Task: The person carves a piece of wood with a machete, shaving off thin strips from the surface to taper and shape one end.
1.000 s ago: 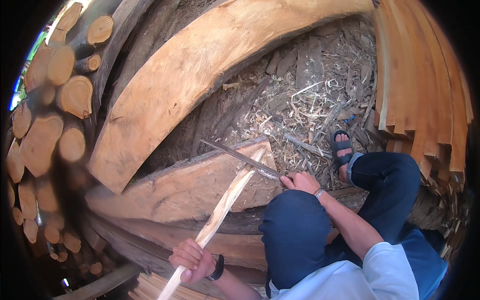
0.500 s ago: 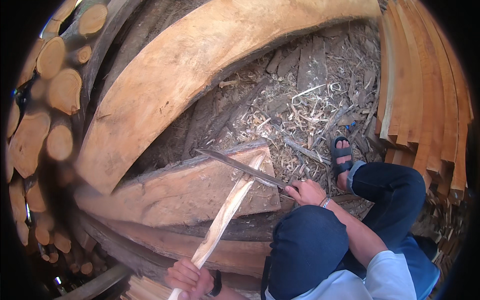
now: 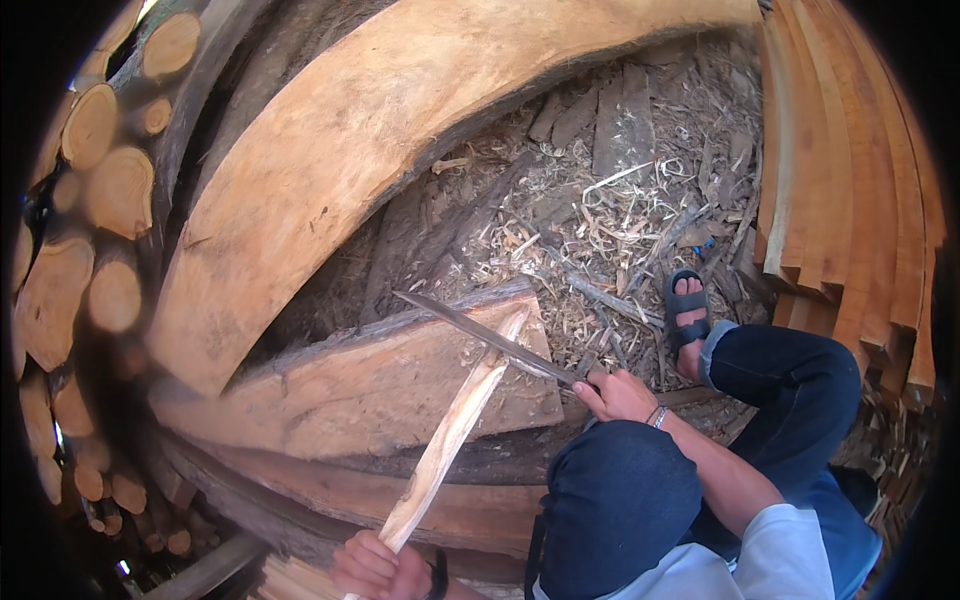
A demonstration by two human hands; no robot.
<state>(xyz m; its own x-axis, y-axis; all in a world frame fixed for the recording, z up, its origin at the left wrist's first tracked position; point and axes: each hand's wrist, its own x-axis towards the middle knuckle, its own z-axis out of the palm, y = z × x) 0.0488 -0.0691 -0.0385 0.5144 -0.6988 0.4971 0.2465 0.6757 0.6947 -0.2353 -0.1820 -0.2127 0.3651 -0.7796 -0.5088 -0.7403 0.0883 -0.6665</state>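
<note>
Curved slab: 1 big one (image 3: 330, 150), sweeping from 9 round to 1 o'clock.
Board stack: 1 (image 3: 850, 180), 2 to 3 o'clock, many boards; edges overlap, can't count them.
Log pile: 1 (image 3: 119, 192), 8 to 10 o'clock, over a dozen cut ends; blurry low down.
Wedge slab: 1 (image 3: 360, 395), centre out to 8 o'clock.
Knee (image 3: 620, 480): nearer of 2 legs, 5 o'clock, between the forearms, blocking my view of the wood behind.
Stick: 1, pale (image 3: 455, 420), runs from 7 o'clock to centre, upper end over wedge slab.
Long blade: 1 (image 3: 480, 332), crosses over stick near its upper end; can't confirm contact.
Hands: 2. Left hand (image 3: 375, 570), 7 o'clock, fist wrapped round stick; right hand (image 3: 622, 398), 4 o'clock, gripping long blade's near end.
Sandal: 1 visible (image 3: 690, 312), 3 o'clock.
Shavings: uncountable (image 3: 620, 230), 2 o'clock.
</note>
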